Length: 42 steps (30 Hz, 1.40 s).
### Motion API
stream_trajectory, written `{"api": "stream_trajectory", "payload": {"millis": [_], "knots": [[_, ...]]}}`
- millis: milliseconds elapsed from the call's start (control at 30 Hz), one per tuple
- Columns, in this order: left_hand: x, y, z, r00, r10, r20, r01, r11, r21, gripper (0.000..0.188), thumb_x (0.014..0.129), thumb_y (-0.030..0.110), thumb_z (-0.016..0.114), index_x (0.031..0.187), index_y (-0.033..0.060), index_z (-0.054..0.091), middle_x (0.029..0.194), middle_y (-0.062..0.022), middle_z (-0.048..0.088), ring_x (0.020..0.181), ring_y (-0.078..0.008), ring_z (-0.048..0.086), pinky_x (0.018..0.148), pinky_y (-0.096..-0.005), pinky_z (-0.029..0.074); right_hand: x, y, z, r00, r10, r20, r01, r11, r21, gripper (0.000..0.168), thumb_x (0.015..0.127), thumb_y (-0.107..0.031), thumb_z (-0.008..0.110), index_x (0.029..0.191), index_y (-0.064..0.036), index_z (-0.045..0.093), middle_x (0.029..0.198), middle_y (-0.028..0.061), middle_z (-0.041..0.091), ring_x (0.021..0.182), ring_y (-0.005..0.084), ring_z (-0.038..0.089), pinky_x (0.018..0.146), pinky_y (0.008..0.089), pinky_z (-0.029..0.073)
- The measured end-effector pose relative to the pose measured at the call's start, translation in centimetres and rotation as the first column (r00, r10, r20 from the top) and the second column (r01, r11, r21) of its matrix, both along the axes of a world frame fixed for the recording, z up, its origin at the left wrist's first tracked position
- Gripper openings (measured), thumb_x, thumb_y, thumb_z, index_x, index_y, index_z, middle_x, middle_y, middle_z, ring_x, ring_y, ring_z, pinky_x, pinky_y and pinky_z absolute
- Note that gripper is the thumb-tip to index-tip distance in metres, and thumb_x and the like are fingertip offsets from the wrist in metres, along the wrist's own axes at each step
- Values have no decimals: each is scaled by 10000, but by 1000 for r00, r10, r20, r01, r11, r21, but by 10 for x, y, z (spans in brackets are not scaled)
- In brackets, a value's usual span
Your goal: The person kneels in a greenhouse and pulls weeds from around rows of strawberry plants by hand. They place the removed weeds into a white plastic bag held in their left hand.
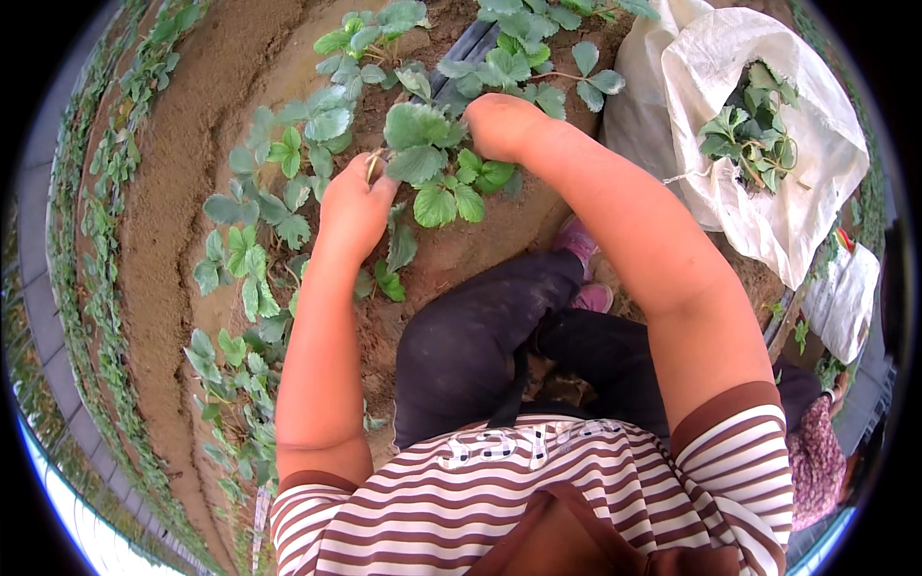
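A strawberry plant [425, 147] with broad green leaves grows from the soil bed between my two hands. My left hand [358, 205] is at its left side, thumb and fingers pinched on a thin pale stem [373, 167]. On the other side, my right hand [500, 126] is curled with its back towards me, right against the leaves. Its fingertips are hidden, so I cannot see what they hold. Brighter young leaves [450, 201] spread low below the hands.
A white woven sack [727, 43] stands at the right with picked leaves [763, 129] inside. Black irrigation tubing [461, 61] runs along the bed. More strawberry plants [248, 252] line the left. Another white bag [839, 295] and a person in a patterned garment [821, 461] are at far right.
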State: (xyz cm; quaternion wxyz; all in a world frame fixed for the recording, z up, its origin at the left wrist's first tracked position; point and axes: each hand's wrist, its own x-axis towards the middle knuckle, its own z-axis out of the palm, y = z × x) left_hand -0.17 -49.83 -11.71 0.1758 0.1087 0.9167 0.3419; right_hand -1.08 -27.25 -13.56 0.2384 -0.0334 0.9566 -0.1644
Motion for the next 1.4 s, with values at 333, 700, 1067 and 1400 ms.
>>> {"api": "stream_trajectory", "payload": {"millis": [333, 700, 1067, 1400], "knots": [[65, 50, 16, 951, -298, 84, 304, 950, -74, 355, 768, 99, 563, 1122, 78, 559, 894, -194, 655, 835, -398, 624, 719, -489, 490, -17, 26, 0, 941, -161, 296, 243, 933, -266, 202, 766, -167, 685, 832, 22, 657, 730, 109, 660, 554, 181, 590, 509, 317, 493], [85, 58, 4, 941, -304, -146, 299, 953, -57, 332, 738, 66, 589, 1069, 83, 613, 854, -178, 650, 821, -358, 632, 739, -449, 507, -14, 7, -12, 939, -242, 243, 333, 816, -472, 304, 728, -259, 774, 951, -71, 692, 693, 69, 634, 560, 155, 569, 537, 311, 487], [90, 52, 28, 967, -235, -96, 243, 967, 81, 412, 774, 49, 585, 1184, 89, 582, 907, -205, 651, 845, -387, 622, 770, -420, 511, -17, 13, 29, 722, -692, 34, 466, 449, -763, 316, 750, -233, 763, 959, -11, 676, 875, 115, 691, 842, 199, 651, 811, 335, 513], [64, 223, 155, 998, -67, -2, -1, -35, 999, 195, 979, 129, 472, 1140, 31, 524, 796, 33, 494, 609, -6, 404, 513, -179, 347, 158, 140, 191, 231, -855, -464, 391, 518, -761, 171, 800, -150, 723, 873, -12, 652, 705, 24, 625, 572, 99, 572, 463, 221, 439]]}}
